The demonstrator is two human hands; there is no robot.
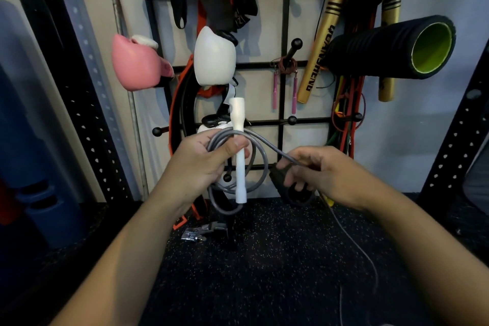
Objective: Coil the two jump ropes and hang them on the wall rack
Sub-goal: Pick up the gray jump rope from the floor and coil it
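My left hand (pixel 203 159) grips the white handle (pixel 239 151) with the grey rope (pixel 260 161) coils pinned against it, while my right hand (pixel 315 169) pinches the loose end to feed another loop

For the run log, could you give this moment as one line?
left hand: grips handle and coils | right hand: pinches rope | tail on floor | not hung

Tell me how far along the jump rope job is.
Done: a rope with pink handles already hangs coiled on the wall rack. In hand: the left hand grips the white handle with a few grey loops; the right hand pinches the cord. Left: the loose tail trailing to the floor needs coiling, then hanging.
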